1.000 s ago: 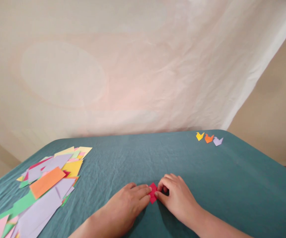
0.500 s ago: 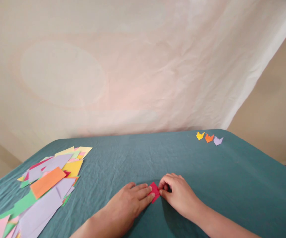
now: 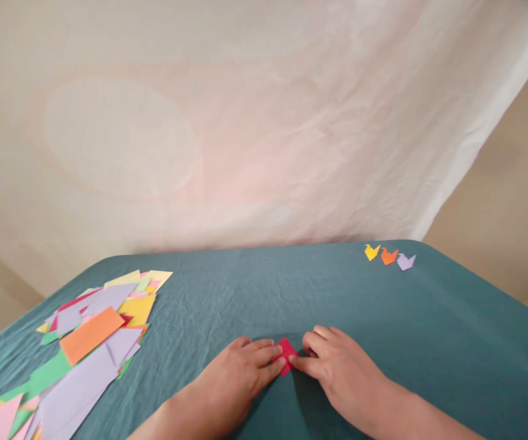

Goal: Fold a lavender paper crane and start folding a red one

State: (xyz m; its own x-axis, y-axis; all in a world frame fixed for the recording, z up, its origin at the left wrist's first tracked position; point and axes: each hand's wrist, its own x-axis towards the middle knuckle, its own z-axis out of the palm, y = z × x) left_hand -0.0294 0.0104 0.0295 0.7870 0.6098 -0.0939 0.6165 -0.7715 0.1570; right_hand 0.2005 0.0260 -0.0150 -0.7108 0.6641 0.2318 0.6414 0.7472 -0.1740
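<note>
A small folded red paper (image 3: pixel 286 354) lies diamond-like on the table in front of me. My left hand (image 3: pixel 241 376) presses its left side down, with thumb and fingertips on the paper and fingers close together. From the right, my right hand (image 3: pixel 337 363) touches the paper's right corner with its outstretched thumb. The other fingers of that hand are curled in, a little above and beside the paper. The fingertips cover both side corners of the paper, so its folds are partly hidden.
A heap of coloured paper sheets (image 3: pixel 92 336) spreads over the left of the green-clothed table (image 3: pixel 227 293). At the far right edge lie three paper birds: yellow (image 3: pixel 371 252), orange (image 3: pixel 388 256) and lilac (image 3: pixel 406 263). A pale hanging sheet (image 3: pixel 245 122) rises behind.
My right hand has gone from pinching the paper's right edge to laying its thumb on it, its curled fingers now farther from the paper. My left hand stays put.
</note>
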